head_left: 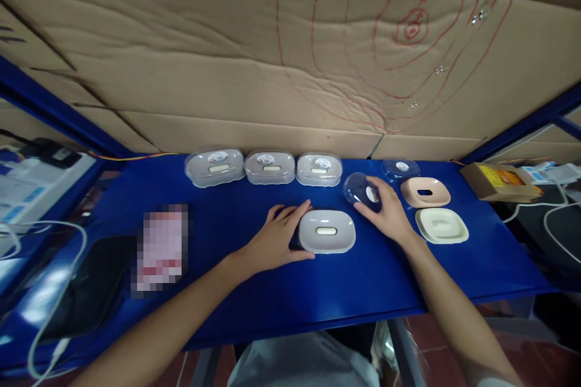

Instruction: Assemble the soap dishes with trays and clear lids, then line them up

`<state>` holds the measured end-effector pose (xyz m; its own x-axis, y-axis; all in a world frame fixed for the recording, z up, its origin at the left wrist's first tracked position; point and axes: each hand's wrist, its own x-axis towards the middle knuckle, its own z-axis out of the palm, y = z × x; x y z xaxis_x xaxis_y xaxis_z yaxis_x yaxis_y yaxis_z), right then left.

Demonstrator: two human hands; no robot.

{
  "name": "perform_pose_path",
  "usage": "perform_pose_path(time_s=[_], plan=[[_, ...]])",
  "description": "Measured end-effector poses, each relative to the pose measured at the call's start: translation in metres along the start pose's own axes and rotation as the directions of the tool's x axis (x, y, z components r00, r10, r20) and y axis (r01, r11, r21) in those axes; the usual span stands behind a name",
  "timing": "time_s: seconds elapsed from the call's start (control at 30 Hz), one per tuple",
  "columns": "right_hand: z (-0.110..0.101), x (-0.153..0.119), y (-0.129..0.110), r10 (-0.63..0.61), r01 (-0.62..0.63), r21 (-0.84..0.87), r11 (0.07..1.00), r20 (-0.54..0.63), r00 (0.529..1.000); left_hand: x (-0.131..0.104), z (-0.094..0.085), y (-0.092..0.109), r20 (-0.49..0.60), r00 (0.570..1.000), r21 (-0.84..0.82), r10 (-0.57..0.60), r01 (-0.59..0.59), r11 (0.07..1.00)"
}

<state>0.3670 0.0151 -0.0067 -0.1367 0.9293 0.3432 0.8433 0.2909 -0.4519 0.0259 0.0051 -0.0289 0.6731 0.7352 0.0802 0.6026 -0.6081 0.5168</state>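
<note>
A grey oval dish, like a soap dish (340, 243), with a cream insert in its slot, sits on the blue table. My left hand (275, 240) grips its left end, fingers along the far side and thumb at the near side. To the right, my right hand (389, 211) is closed around the right end of a clear plastic cover (354, 186) bearing a round label. Right of that hand lie a peach oval shell (433, 195) with an open slot and a cream tray (447, 228). Another clear cover (393, 168) rests behind the shell.
Three covered grey dishes (271, 168) line the back edge against a cardboard wall (204, 91) with red rings drawn on it. A blurred-out pink item (161, 248) lies left. White cables (82, 242) run at far left; a cardboard box (499, 181) stands right.
</note>
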Motion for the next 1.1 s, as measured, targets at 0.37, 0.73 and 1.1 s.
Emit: perform_pose_path(time_s=[0.37, 0.73, 1.1], plan=[[0.019, -0.034, -0.078, -0.525, 0.527, 0.055, 0.848, 0.221, 0.822, 0.001, 0.007, 0.0, -0.039, 0.999, -0.061, -0.023, 0.021, 0.998], [0.022, -0.031, -0.07, -0.466, 0.483, 0.013, 0.876, 0.282, 0.839, -0.001, 0.007, -0.004, -0.035, 0.999, -0.062, 0.004, -0.006, 0.998], [-0.01, -0.018, -0.054, -0.307, 0.33, 0.035, 0.943, 0.469, 0.828, -0.007, 0.007, 0.0, -0.11, 0.987, 0.128, 0.114, -0.1, 0.987]])
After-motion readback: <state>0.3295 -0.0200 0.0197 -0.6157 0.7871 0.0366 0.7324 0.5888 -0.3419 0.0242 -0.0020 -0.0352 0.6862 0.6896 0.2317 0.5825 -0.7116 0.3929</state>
